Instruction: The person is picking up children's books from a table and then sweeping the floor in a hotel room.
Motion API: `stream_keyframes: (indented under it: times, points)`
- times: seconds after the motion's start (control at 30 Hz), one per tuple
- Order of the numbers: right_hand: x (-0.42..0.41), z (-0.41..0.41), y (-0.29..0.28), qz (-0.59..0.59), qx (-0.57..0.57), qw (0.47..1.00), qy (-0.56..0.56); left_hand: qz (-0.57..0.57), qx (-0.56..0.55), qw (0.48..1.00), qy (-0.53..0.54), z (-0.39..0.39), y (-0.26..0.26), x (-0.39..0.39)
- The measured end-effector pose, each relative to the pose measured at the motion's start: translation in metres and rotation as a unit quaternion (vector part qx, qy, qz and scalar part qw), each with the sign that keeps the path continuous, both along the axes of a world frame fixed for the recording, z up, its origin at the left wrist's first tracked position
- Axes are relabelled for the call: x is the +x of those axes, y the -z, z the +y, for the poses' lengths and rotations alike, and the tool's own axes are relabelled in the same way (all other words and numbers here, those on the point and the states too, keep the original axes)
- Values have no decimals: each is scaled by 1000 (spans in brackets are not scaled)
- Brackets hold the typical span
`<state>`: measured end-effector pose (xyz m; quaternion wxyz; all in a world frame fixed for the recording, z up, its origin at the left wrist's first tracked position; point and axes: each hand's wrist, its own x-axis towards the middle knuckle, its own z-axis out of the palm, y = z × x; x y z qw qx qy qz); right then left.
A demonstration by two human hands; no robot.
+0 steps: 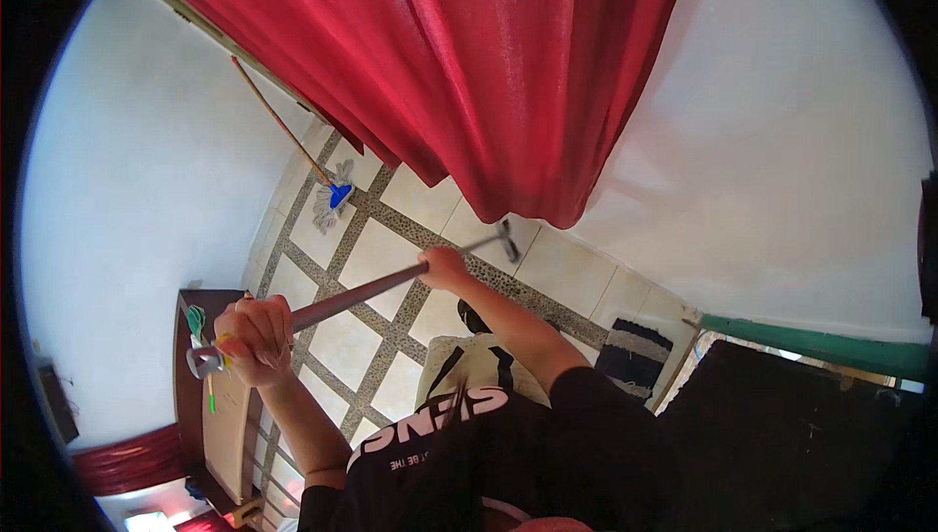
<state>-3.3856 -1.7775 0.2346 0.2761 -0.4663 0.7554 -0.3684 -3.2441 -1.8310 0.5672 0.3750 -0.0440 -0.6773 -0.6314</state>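
Observation:
My left hand (253, 341) is wrapped around the upper end of a long brown pole (359, 299), where a grey and yellow end piece (207, 361) sticks out. Farther down the same pole, my right hand (443, 268) grips it. The pole slants away to a narrow, dark head (508, 241), somewhat blurred, on the tiled floor at the lower edge of a red curtain (498, 92). Whether the head is a brush or a squeegee, I cannot tell.
A string mop (338, 195) with a blue socket leans against the left wall. A brown wooden furniture piece (227, 437) stands lower left, with a green item (196, 321) on it. A striped mat (634, 357) lies right, near a dark panel (784, 429) and a green frame (813, 338).

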Motion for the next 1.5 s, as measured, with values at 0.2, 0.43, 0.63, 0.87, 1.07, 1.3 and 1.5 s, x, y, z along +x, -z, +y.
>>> stream_keyframes:
  times: [0.2, 0.43, 0.63, 0.87, 1.07, 1.3, 1.5]
  points:
    - [-6, 169, 37, 42, 109, 991, 63, -25, 222, 973, -49, 41, 63, -10]
    - [-12, 282, 104, 48, 218, 972, 69, -224, 255, 940, 25, 111, 119, -34]
    - [20, 168, 89, -24, 32, 992, 120, -143, 173, 971, -76, 95, 87, -3]
    - [3, 82, 27, -36, 7, 999, -26, -55, -3, 993, -100, 97, 16, 0]
    - [-1, 121, -8, 4, 41, 998, -53, 2, 18, 991, -136, 100, 3, 18]
    - [-29, 205, 59, 51, 180, 982, -21, -38, 203, 977, -44, 65, 55, -13]
    - [-39, 232, 92, 40, 291, 956, -12, -145, 297, 944, 20, 33, 105, -40]
